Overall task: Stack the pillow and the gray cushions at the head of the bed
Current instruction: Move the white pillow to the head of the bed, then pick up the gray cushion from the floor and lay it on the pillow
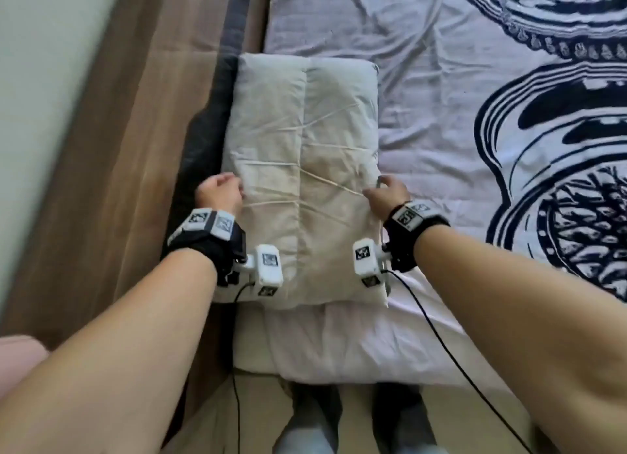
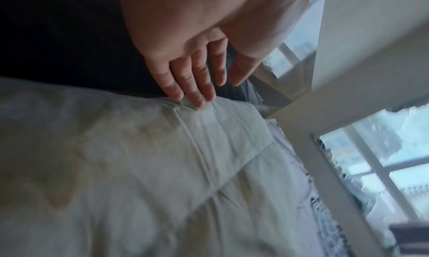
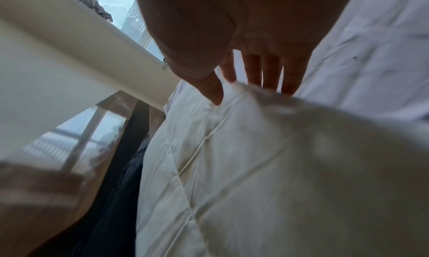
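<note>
A cream pillow (image 1: 305, 168) lies lengthwise on the bed, beside a dark gray cushion (image 1: 203, 141) that runs along the headboard. My left hand (image 1: 220, 190) is at the pillow's left edge. Its straight fingers (image 2: 192, 94) touch the pillow (image 2: 162, 169) at its seam, with the thumb held off it and the dark cushion (image 2: 69, 40) behind. My right hand (image 1: 386, 189) is at the right edge. Its thumb lies on top of the pillow (image 3: 278, 169) and its fingers (image 3: 269, 73) reach down the far side, holding the edge between them.
A brown wooden headboard (image 1: 118, 148) and a pale wall stand left of the cushion. The patterned sheet (image 1: 509, 114) spreads to the right. White bedding (image 1: 339, 345) lies under the pillow's near end at the bed's edge. Below it are the floor and my feet (image 1: 305, 419). Windows (image 2: 383, 150) show in the wrist views.
</note>
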Available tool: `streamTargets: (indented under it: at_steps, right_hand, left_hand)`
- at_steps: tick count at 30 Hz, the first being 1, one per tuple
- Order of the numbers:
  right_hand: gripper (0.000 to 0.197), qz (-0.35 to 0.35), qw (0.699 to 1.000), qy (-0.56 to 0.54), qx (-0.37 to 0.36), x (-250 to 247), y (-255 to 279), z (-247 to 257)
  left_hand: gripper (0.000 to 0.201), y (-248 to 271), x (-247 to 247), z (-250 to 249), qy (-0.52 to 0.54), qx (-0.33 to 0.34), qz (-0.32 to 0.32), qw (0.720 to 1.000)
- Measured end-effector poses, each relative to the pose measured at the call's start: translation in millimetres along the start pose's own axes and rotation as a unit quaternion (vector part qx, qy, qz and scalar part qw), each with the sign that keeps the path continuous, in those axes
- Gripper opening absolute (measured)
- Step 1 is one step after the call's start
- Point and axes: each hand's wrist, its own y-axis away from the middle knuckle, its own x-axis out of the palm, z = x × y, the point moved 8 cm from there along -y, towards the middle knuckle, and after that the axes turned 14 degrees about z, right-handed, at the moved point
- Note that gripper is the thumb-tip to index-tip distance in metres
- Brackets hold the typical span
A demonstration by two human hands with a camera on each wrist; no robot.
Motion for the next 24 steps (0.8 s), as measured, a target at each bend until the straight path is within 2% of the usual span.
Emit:
streamTargets:
  at_steps: [2, 4, 7, 9, 10, 12, 15, 19, 21, 24]
  right_hand:
    - [0.03, 0.007, 0.999, -0.029, 0.023, -12, 25, -6]
    - [0.007, 0.01, 0.995, -0.091, 0.03, -34, 54, -13]
    - [0.017, 0.023, 0.985, -0.167, 0.024, -65, 93, -34]
    - [0.011, 0.011, 0.972, -0.232, 0.037, -90, 128, -59]
    - [0.009, 0.007, 0.964, -0.261, 0.047, -100, 139, -70]
    - [0.02, 0.0, 0.952, -0.298, 0.066, -121, 167, -100]
    - [0.027, -0.005, 0.939, -0.334, 0.081, -161, 212, -148]
    - [0.018, -0.075, 0.922, -0.368, 0.098, -215, 276, -213]
    - [0.019, -0.113, 0.909, -0.387, 0.103, -242, 310, -253]
    - [0.018, -0.127, 0.886, -0.437, 0.091, -271, 346, -312]
  left_hand:
    - [0.014, 20, 4, -5, 0.039, -0.021, 0.019, 0.999]
    - [0.011, 41, 10, -15, 0.07, -0.023, 0.025, 0.997]
    - [0.014, 67, 29, -25, 0.117, -0.038, 0.064, 0.99]
    - [0.019, 94, 59, -26, 0.123, -0.048, 0.1, 0.986]
    - [0.023, 107, 74, -28, 0.113, -0.048, 0.116, 0.986]
    - [0.029, 139, 106, -23, 0.085, -0.052, 0.145, 0.984]
    - [0.028, 186, 155, -3, 0.026, -0.063, 0.207, 0.976]
    - [0.023, 241, 210, 30, -0.027, -0.088, 0.279, 0.956]
    - [0.026, 269, 243, 38, -0.037, -0.084, 0.292, 0.952]
    - [0.018, 315, 294, 48, -0.069, -0.077, 0.296, 0.95]
